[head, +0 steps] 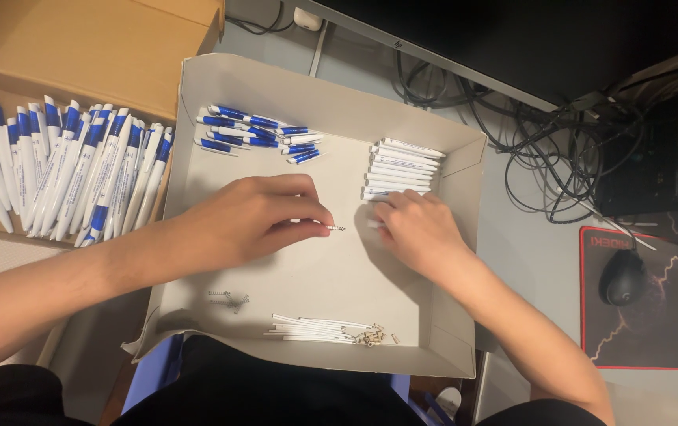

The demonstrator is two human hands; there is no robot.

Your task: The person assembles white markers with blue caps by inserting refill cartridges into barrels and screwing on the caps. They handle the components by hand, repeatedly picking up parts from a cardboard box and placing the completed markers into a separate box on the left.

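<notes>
Two hands (252, 217) in a cardboard tray (465, 260) of pen parts (402, 167)

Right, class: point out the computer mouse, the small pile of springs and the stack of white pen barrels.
computer mouse (621, 276), head view, middle of its black back.
pile of springs (229, 299), head view, centre of the heap in the tray.
stack of white pen barrels (402, 167), head view, middle of the stack.
</notes>
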